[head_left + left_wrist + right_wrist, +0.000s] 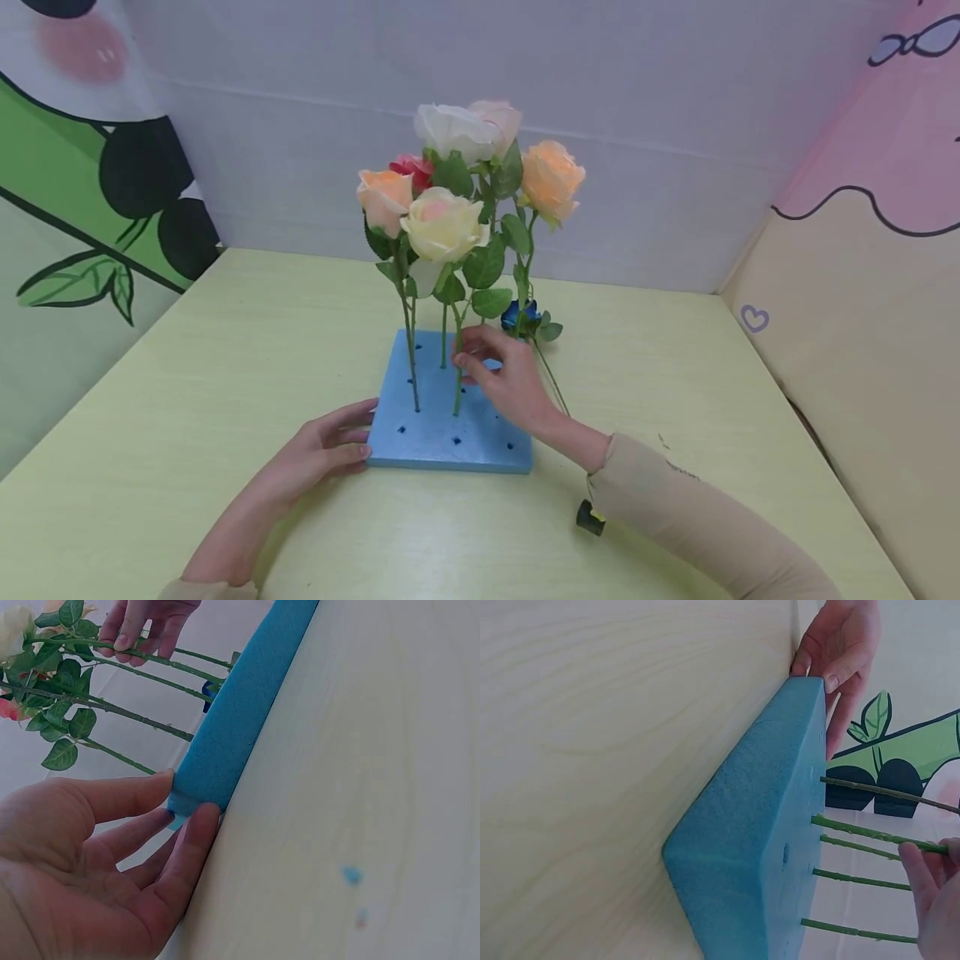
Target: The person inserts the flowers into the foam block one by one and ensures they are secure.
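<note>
A blue foam block [435,450] with holes in its top lies on the table, several artificial roses upright in it. My right hand [504,377] pinches the green stem [457,400] of a pale yellow rose [444,225], whose lower end meets a hole in the block. At the block's left edge, my left hand [322,446] holds the foam between thumb and fingers, as the left wrist view shows. Around the yellow rose stand a peach rose [385,200], an orange rose [552,179], a white rose [453,132] and a partly hidden red rose [412,169].
A blue rose [520,315] lies on the table behind and right of the block, its stem running under my right forearm. A small black piece with yellow [590,518] lies by my right sleeve. A pale cloth wall [300,167] stands behind the table [285,333].
</note>
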The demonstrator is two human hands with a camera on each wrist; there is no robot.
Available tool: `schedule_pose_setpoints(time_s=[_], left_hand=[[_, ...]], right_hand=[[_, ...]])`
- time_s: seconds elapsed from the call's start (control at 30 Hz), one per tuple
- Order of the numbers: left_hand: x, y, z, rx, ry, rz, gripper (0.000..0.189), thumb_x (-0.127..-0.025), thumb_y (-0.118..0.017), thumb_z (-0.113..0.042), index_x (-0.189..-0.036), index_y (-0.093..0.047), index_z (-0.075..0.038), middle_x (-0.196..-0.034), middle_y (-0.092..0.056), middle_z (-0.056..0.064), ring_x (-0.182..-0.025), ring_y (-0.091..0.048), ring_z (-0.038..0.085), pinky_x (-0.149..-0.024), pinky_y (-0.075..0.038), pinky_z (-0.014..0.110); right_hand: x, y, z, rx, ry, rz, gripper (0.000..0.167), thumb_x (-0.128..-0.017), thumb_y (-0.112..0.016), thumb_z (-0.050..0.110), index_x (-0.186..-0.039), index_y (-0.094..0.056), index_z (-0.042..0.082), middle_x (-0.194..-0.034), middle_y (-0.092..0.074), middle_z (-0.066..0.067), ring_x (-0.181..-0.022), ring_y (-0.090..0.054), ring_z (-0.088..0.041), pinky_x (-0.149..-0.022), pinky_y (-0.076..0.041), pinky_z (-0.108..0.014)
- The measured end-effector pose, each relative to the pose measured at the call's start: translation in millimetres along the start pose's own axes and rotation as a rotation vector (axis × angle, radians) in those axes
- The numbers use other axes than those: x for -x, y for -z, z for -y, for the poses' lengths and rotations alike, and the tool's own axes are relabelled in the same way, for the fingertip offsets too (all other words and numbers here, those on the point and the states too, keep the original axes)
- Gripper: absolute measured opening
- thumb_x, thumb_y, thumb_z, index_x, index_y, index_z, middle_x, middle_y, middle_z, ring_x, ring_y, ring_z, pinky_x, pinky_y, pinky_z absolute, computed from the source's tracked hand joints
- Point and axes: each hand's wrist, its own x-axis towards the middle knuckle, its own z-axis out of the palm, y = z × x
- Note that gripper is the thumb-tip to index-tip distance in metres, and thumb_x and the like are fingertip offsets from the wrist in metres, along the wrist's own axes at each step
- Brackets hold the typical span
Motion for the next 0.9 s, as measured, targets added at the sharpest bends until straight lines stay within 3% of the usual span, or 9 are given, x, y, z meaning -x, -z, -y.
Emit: schedule_pose_setpoints(time_s=[0.27,0.57,0.8,0.9], left_hand=[[-0.6,-0.6,0.5,-0.005,-0.003,-0.001,0.069,-0.094,-0.064,-0.013,-0.155,-0.032,-0.009,-0.154,-0.038,0.024,-0.129,-0.055,0.031,-0.091,-0.056,0.028],[-0.6,-0.8,1.3,-0.002,-0.008,-0.008,0.068,-0.094,-0.065,-0.014,-0.154,-0.033,-0.009,-0.154,-0.039,0.024,-0.128,-0.056,0.031,-0.091,-0.056,0.029],[-0.8,-0.5,0.8,0.012,0.001,-0.004,0.068,-0.094,-0.064,-0.013,-0.154,-0.033,-0.010,-0.153,-0.040,0.023,-0.127,-0.057,0.030,-0.091,-0.056,0.030],[-1.0,-0.3,0.5,0.011,0.005,-0.007,0.068,-0.094,-0.064,-0.013,-0.154,-0.033,-0.010,-0.153,-0.040,0.023,-0.126,-0.057,0.029,-0.091,-0.056,0.030]], right_hand=[[0.6,0.9,-3.7,0.041,0.021,0.016,0.014,-0.095,-0.062,0.003,-0.108,-0.066,0.002,-0.094,-0.071,-0.014,-0.082,-0.072,-0.025,-0.067,-0.060,-0.029],[-2.5,2.8,-3.2,0.027,0.025,0.051,0.016,-0.095,-0.064,0.005,-0.110,-0.066,0.002,-0.097,-0.071,-0.016,-0.083,-0.072,-0.027,-0.068,-0.061,-0.034],[-2.4,3.9,-5.9,-0.031,0.011,0.071,0.021,-0.095,-0.062,0.004,-0.115,-0.064,-0.004,-0.104,-0.069,-0.025,-0.092,-0.069,-0.041,-0.070,-0.061,-0.033],[-2.8,3.8,-6.7,-0.036,0.014,0.073,0.021,-0.095,-0.062,0.004,-0.115,-0.064,-0.002,-0.105,-0.069,-0.025,-0.093,-0.069,-0.041,-0.070,-0.061,-0.032]])
